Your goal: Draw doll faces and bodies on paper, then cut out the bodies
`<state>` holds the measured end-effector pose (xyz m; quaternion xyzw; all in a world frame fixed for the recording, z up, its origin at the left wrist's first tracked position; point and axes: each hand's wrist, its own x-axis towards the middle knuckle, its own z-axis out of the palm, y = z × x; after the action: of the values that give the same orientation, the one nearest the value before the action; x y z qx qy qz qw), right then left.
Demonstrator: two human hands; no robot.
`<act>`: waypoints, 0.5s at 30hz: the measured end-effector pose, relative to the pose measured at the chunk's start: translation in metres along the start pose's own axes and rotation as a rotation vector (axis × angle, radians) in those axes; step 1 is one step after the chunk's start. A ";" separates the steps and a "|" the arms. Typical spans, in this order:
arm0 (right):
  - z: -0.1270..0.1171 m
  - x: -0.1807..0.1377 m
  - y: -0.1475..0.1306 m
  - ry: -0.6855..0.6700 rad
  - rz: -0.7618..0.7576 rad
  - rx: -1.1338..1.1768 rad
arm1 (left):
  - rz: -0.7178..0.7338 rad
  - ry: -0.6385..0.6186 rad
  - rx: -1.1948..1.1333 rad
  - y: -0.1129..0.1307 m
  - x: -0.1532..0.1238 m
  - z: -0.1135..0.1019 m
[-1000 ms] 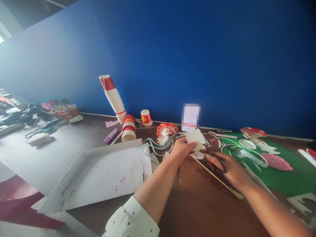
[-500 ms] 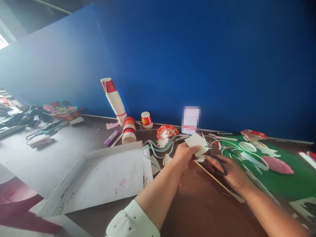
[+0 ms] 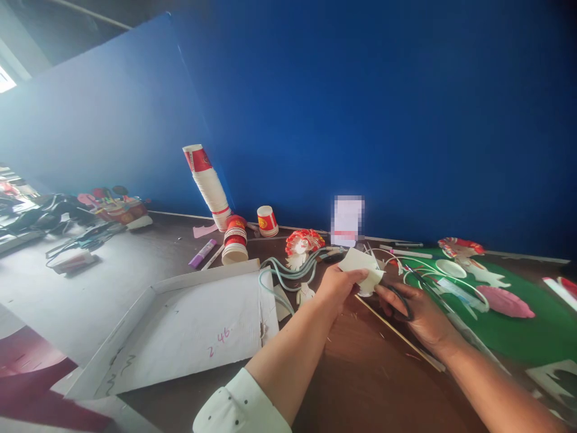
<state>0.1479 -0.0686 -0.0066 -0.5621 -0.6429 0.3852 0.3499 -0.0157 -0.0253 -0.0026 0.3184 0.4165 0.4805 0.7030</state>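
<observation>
A piece of cream paper [image 3: 360, 263] is pinched between the thumb and fingers of my left hand [image 3: 339, 282]. My right hand [image 3: 419, 310] grips dark-handled scissors [image 3: 402, 300], with fingers through the loops. The scissor blades meet the right edge of the paper; how far apart they stand is hard to make out. Below both hands a thin wooden stick [image 3: 401, 334] lies slantwise on the brown table [image 3: 360, 385]. Small white scraps rest near the paper.
An open white box lid [image 3: 189, 325] lies left. Paper cups [image 3: 210, 186] are stacked behind it, with a single cup [image 3: 267, 221] alongside. A red-and-white paper craft [image 3: 305, 243] and grey-green cord [image 3: 288, 276] sit mid-table. Rightward lies a green mat [image 3: 514, 334] holding a pink shape [image 3: 505, 301].
The paper has tilted and shifted slightly downward at the scissors, its lower part now hanging nearer my right hand. Both hands stay in nearly the same place.
</observation>
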 end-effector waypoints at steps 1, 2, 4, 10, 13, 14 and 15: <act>0.000 0.000 -0.001 0.005 -0.006 -0.001 | 0.002 -0.001 0.003 -0.001 0.001 0.000; 0.001 -0.001 -0.001 0.009 -0.009 -0.001 | 0.003 -0.002 0.006 -0.001 0.001 0.000; 0.001 -0.001 -0.003 0.020 -0.010 -0.006 | 0.003 -0.001 0.012 -0.002 0.002 0.000; 0.001 0.000 -0.004 0.028 0.024 0.002 | -0.035 -0.013 0.008 -0.004 0.002 0.002; 0.001 0.000 -0.002 0.031 0.046 0.016 | -0.085 -0.009 -0.006 -0.003 0.000 0.002; 0.001 0.000 -0.002 0.026 0.050 0.022 | -0.103 -0.012 -0.012 -0.002 0.000 0.002; 0.001 -0.001 -0.002 0.023 0.050 0.030 | -0.126 -0.016 -0.023 -0.001 -0.001 0.002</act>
<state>0.1463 -0.0696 -0.0054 -0.5770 -0.6186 0.3970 0.3560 -0.0137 -0.0268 -0.0023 0.2874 0.4245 0.4374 0.7388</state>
